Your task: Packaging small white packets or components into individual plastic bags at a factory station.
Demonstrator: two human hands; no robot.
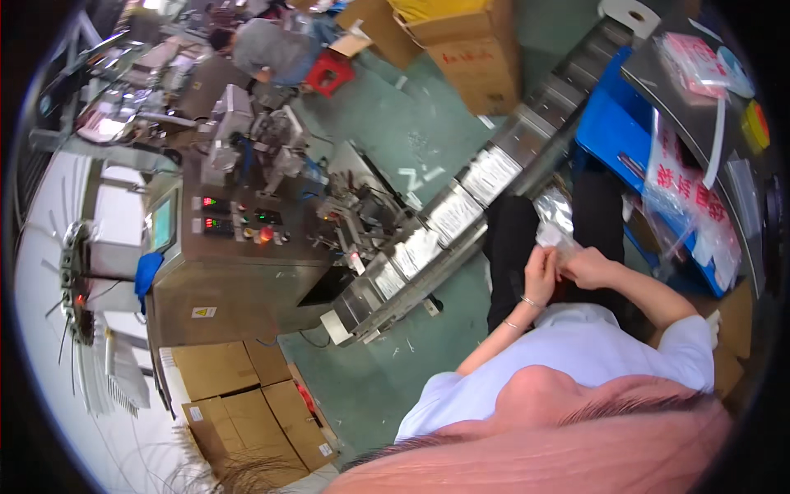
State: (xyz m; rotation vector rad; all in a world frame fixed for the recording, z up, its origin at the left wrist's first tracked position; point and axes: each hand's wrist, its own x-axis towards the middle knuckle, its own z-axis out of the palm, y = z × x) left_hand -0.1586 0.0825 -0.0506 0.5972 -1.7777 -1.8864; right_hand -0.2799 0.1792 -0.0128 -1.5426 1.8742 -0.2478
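Note:
In front of my lap, my left hand and my right hand meet with bent fingers. Between them they pinch a small translucent plastic bag; its contents are too blurred to tell. A bracelet and a thin bangle circle my left wrist. Just past the fingers, a shiny clear plastic bag lies between my knees. Left of my legs runs a metal conveyor, with several white printed packets lying in its compartments. Neither hand touches the conveyor.
A steel machine with a lit control panel stands left. On my right are a blue bin and a dark table with plastic bags. Cardboard boxes lie lower left; a large carton stands ahead. A person sits near a red stool.

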